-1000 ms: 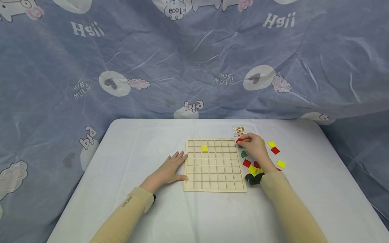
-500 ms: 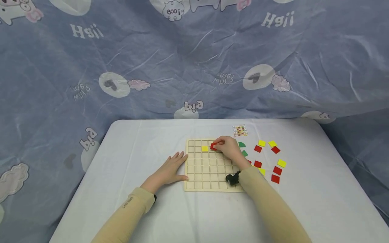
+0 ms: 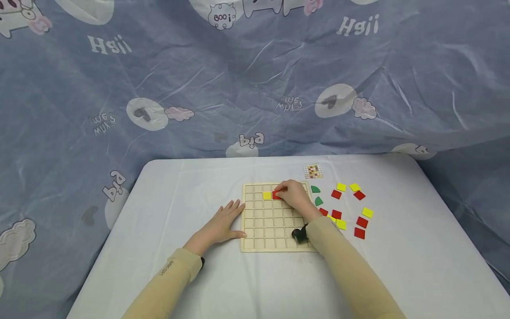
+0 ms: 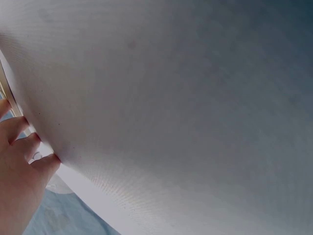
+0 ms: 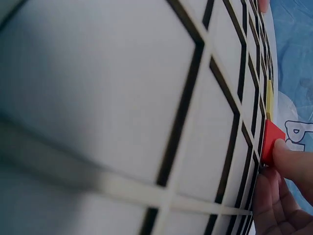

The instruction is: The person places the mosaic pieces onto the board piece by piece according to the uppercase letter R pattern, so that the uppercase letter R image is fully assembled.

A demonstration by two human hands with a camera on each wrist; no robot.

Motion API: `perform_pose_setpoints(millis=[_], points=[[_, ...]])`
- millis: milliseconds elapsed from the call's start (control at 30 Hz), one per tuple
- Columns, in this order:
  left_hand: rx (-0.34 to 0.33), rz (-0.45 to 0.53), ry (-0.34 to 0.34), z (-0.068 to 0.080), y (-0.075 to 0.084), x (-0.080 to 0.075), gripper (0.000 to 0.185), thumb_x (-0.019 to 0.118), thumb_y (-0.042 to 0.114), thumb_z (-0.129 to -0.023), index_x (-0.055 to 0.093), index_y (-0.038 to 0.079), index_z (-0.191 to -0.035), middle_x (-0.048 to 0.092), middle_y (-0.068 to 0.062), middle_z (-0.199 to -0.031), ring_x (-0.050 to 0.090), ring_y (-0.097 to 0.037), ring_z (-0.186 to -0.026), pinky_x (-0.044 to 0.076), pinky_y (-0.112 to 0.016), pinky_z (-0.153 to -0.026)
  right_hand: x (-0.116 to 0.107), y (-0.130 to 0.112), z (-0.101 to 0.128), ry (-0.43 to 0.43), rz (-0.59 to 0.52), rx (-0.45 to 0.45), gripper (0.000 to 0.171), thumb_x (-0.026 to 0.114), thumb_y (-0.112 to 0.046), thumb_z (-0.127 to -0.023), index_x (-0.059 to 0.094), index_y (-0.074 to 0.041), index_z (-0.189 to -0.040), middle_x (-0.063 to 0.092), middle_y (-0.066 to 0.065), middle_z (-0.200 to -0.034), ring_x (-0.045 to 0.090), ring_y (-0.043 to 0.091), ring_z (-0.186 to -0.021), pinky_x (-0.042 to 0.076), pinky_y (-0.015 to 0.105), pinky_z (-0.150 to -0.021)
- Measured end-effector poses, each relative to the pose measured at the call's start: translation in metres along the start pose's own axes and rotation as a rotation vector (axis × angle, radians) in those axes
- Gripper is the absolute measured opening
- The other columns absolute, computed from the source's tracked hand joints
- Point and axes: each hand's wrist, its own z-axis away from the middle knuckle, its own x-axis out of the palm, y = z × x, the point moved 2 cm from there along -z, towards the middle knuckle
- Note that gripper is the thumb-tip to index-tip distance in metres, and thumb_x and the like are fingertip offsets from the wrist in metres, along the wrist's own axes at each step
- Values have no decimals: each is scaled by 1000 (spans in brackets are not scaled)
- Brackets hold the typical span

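Apparently the work was at an early stage: on the gridded board (image 3: 271,222), 1 yellow tile (image 3: 267,195) lay in a compartment, and the right hand (image 3: 294,194) pinched a red tile (image 5: 272,137) just beside it, whether fully seated being unclear. The left hand (image 3: 221,225), fingers spread, gripped nothing at the board's left edge, while loose tiles (image 3: 336,214) on the tabletop (image 3: 199,186) seemingly awaited placing.

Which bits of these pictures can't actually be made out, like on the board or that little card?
- Head: the pattern on the small card, too small to read cell by cell.
- Head: part of the red tile, behind the right hand.
- Head: the grid board's near right corner, under the right sleeve.
- Left wrist: most of the board, cut off by the left edge.
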Motion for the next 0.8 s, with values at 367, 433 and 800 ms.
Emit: perform_pose_setpoints(millis=[367, 433, 800], points=[[11, 2, 1, -1, -2, 0, 96, 73, 51, -83, 26, 12, -157, 17, -12, -165, 11, -31, -154, 12, -54, -124, 1, 0, 0, 3, 13, -34, 18, 69, -9, -91, 74, -5, -108, 63, 14, -104, 61, 26, -91, 54, 38, -80], [8, -2, -5, -1, -2, 1, 97, 72, 52, -83, 25, 12, -157, 17, -11, -165, 11, -31, -154, 12, -54, -124, -2, 2, 2, -3, -9, -29, 20, 68, -10, -92, 72, -5, -111, 63, 14, -107, 62, 26, -93, 54, 38, -80], [6, 4, -14, 2, -2, 0, 97, 72, 51, -83, 24, 12, -157, 15, -11, -165, 10, -31, -154, 11, -53, -124, -63, 44, 16, 101, -54, 46, 30, 61, -19, -99, 66, -5, -125, 65, 18, -121, 62, 34, -108, 55, 44, -87]])
